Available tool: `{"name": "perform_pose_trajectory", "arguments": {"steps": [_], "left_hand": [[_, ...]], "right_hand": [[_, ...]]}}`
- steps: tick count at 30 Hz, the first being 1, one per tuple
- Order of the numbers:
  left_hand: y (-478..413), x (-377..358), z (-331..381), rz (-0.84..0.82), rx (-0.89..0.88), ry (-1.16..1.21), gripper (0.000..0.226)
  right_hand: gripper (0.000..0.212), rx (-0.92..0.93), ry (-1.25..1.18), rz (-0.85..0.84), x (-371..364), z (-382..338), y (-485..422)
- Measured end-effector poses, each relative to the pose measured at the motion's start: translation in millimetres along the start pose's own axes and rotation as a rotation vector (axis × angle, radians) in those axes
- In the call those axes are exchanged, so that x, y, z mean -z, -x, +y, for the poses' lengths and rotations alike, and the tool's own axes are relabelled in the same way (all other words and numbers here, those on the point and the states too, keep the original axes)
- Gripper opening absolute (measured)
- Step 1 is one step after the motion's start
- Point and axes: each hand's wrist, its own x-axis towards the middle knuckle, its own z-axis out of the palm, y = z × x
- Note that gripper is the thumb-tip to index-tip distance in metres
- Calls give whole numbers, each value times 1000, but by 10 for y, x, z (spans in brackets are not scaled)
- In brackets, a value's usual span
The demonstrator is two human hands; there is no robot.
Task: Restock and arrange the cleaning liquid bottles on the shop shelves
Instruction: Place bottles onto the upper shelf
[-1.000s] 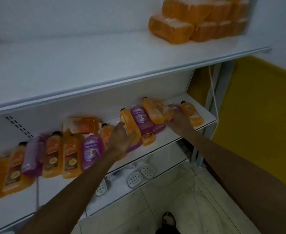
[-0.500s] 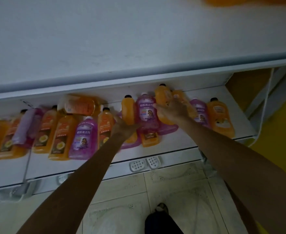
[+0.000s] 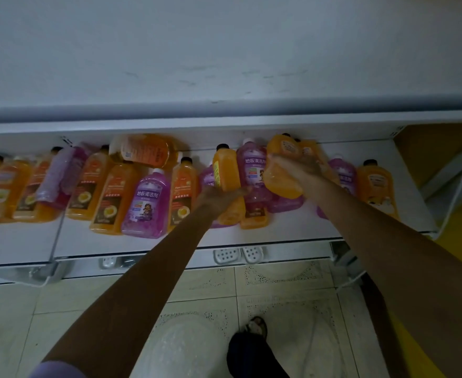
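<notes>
The white middle shelf (image 3: 292,227) runs across the view from 9 to 3 o'clock and carries a loose row of orange and purple cleaning liquid bottles, most of them upright. Near the centre, the left hand (image 3: 217,196) grips the lower part of a slim orange bottle (image 3: 225,170) with a black cap, fingers curled round its base. Just at 3 o'clock of it, the right hand (image 3: 296,166) lies across a wide orange bottle (image 3: 281,184) and clasps it; that bottle is tilted, cap towards 12 o'clock. A purple bottle (image 3: 253,166) stands between the two held ones, touching both. Towards 9 o'clock a labelled purple bottle (image 3: 148,203) stands at the shelf front, and behind it an orange bottle (image 3: 145,151) lies on its side on top of others. At the 3 o'clock end stands a lone orange bottle (image 3: 375,184). The upper shelf (image 3: 224,64) fills the 12 o'clock half. Below, white soap dishes (image 3: 238,255) sit on a lower level, and a foot (image 3: 255,327) rests on the tiled floor (image 3: 197,290) at 6 o'clock.
</notes>
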Motion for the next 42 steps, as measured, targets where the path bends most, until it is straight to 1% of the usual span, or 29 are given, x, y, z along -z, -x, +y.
{"name": "perform_pose_trajectory", "arguments": {"steps": [2,3,4,5,6,7,9,10,11,12,13,14,15,18,21,24,27,29,31,33,34,36,39,42], "left_hand": [[-9,-9,35,45,-21,-116,76],[10,-6,50,82,-29,-121,72],[39,4,44,116,-40,-82,63],[96,29,24,136,-42,19,52],[174,68,-8,141,-27,167,44],[257,120,-49,126,7,338,45],[389,279,-160,64,51,599,65],[458,382,-220,35,41,673,66],[557,499,-256,-2,15,722,62],[657,625,-283,-35,-15,746,54],[764,757,-309,-46,-48,771,41],[861,894,-353,-48,-80,794,28],[942,1027,-421,-34,-109,812,23],[1236,1427,-667,41,-173,873,23],[1533,1882,-1023,160,-142,936,20],[1886,2386,-1424,264,-130,959,30],[2292,2908,-1847,388,-171,958,26],[2565,3236,-2106,487,-218,910,26],[2834,3535,-2308,596,-283,815,35],[3092,3806,-2439,676,-356,719,54],[3216,3926,-2467,705,-386,683,60],[3423,4136,-2451,747,-448,642,63],[3611,4388,-2303,777,-524,603,62],[3678,4571,-2041,750,-620,588,57]], "right_hand": [[98,1,38,-13,44,-19,1],[101,1,50,-9,66,-26,14],[101,5,69,3,79,-27,43],[100,20,83,23,79,-12,73],[100,49,82,49,57,14,115],[100,83,62,74,14,46,168],[93,148,-3,121,-104,63,302],[87,181,-28,139,-182,53,382],[78,214,-54,149,-261,16,476],[72,250,-78,154,-346,-34,570],[72,296,-87,152,-443,-84,667],[74,335,-67,132,-542,-142,785],[78,364,-45,106,-648,-201,903],[88,450,30,-1,-1050,-377,1261],[100,550,160,-76,-1506,-552,1734],[105,645,186,-173,-1997,-668,2243],[106,749,162,-269,-2462,-773,2793],[108,816,196,-305,-2741,-862,3164],[112,898,244,-347,-2991,-974,3525],[111,1011,273,-373,-3215,-1105,3844],[107,1052,295,-374,-3299,-1181,3994],[105,1100,313,-377,-3424,-1354,4246],[105,1197,194,-330,-3469,-1655,4510],[103,1270,68,-296,-3396,-2026,4597]]}}
